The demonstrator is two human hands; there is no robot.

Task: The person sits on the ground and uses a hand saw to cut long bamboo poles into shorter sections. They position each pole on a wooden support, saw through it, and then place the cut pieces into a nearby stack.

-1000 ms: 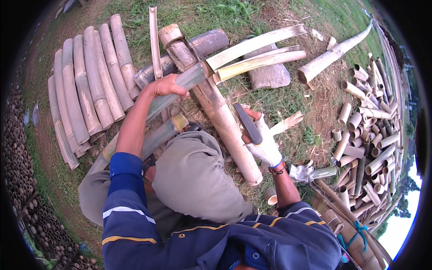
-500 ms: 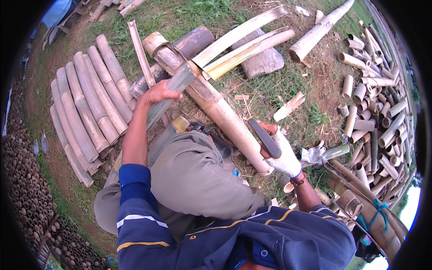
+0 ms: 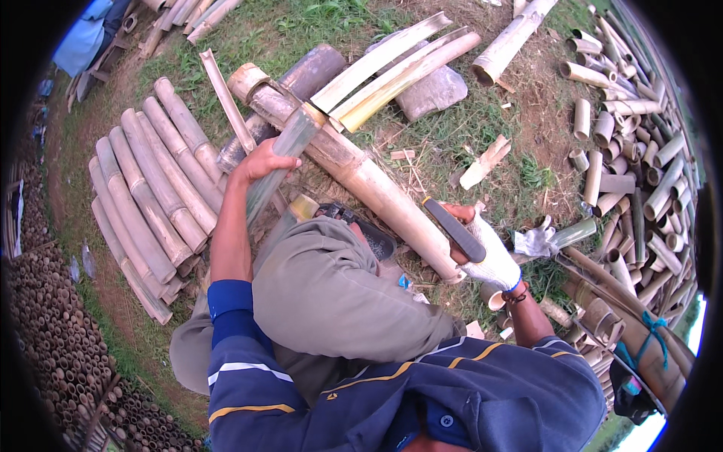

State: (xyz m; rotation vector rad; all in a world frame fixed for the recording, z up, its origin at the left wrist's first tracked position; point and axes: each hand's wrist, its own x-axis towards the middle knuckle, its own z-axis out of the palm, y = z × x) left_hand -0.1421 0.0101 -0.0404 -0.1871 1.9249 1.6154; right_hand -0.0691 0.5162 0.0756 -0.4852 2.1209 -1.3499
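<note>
My bare left hand (image 3: 265,160) is wrapped round a green bamboo pole (image 3: 295,134), thumb on top. The pole lies slanted across a thick bamboo log (image 3: 361,177). Beyond the log, its far part is split into two long, spread halves; the upper one is a pale bamboo strip (image 3: 384,64). My right hand (image 3: 486,248), in a white knitted glove with bare fingers showing, grips a tool by its dark grey handle with a yellow edge (image 3: 456,230). It hovers beside the log's near end; I cannot make out a blade.
Several bamboo lengths (image 3: 154,200) lie side by side on the left. A grey stone (image 3: 433,90) rests under the split halves. A white glove (image 3: 535,239) lies on a bamboo piece to the right, near a heap of cut bamboo (image 3: 651,162). My bent knee (image 3: 331,294) is close to the log.
The whole view has turned slightly. My left hand keeps its hold on the bamboo pole, and my right hand with the tool has shifted slightly away from the log.
</note>
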